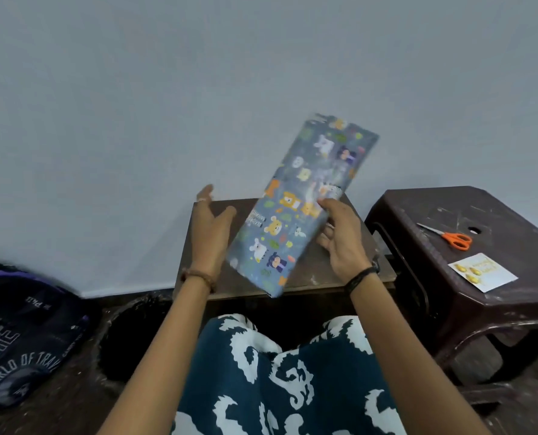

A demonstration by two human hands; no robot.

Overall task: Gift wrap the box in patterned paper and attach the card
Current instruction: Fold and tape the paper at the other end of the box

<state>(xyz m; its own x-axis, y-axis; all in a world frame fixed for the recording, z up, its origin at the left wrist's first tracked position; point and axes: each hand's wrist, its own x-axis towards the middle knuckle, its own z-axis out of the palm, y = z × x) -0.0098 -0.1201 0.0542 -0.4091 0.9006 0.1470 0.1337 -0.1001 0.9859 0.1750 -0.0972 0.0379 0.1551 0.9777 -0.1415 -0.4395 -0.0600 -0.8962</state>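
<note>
Box (296,208), already covered in blue patterned paper w/ cartoon bears & animals, is held up in the air, tilted, its near end low toward the person's lap and its far end up against the pale wall (136,105).

Nearest the camera: the person's lap in dark blue cloth w/ white print, both forearms reaching fwd. Each wrist has a bracelet. A dark bag w/ lettering (19,346) lies on the floor at left.

Next out, the hands. Right hand (340,237) holds the box's right long edge, thumb on the printed face, fingers wrapped behind; grip looks light. Left hand (211,221) is just beside the left edge, palm turned inward, fingers spread & relaxed, holding nothing; whether it touches the paper can't be told.

Handling, as a guess: long, flat, prob. light & stiff, since one hand carries it. Glossy paper may slip, and it creases or tears easily at corners, so best held by both long edges near the middle.

Under the box sits a small brown table (340,277). At right, a dark plastic stool (450,215) carries orange-handled scissors (450,238) and, apart from them, a white card (483,273) w/ gold shapes, not yet attached.
</note>
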